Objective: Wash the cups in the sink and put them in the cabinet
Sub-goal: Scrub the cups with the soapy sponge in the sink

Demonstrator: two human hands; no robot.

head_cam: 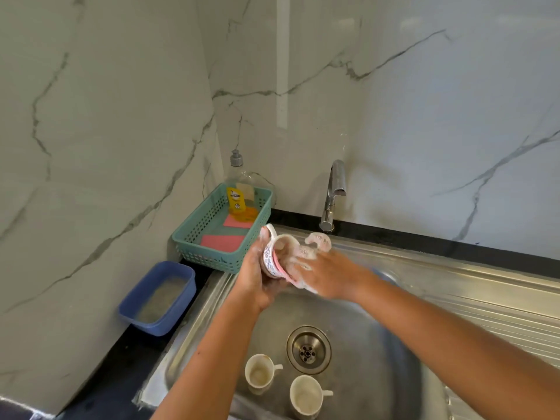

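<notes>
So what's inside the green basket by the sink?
The green basket holds a soap bottle with a little yellow liquid, and two flat pink cloths. Its near wall and the cup hide part of the floor.

Both bare arms come in from the bottom edge: the left forearm (218, 344) rises steeply, the right forearm (439, 325) slants in from the lower right. The left hand (257, 280) wraps round a white cup with a blue pattern and pink rim (269, 259), tipped on its side, thumb up by the handle. The right hand (330, 274), knuckles up and lathered, holds a foamy pink sponge (319, 239) against the cup's mouth; its fingers (300, 263) are blurred.
</notes>
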